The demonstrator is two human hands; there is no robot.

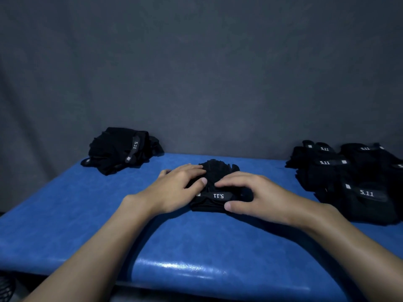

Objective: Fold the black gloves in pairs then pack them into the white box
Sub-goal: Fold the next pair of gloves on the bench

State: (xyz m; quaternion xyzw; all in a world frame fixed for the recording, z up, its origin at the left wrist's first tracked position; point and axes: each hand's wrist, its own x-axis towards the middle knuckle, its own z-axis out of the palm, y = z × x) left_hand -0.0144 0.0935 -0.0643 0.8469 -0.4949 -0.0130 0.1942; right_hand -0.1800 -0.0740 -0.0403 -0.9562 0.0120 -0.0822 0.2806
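A pair of black gloves [218, 171] with a "5.11" wrist strap lies in the middle of the blue table [196, 247]. My left hand [174, 190] rests flat on its left side, fingers laid over the fabric. On the right side of the pair, my right hand [250, 197] presses down, its thumb at the near edge by the strap. A pile of black gloves [122, 149] sits at the back left. A larger heap of black gloves [353, 182] spreads over the right side. No white box is in view.
A grey cloth backdrop [196, 73] hangs right behind the table's far edge. The table's rounded front edge [218, 277] is close to me. Bare blue surface lies between the piles and in front of my hands.
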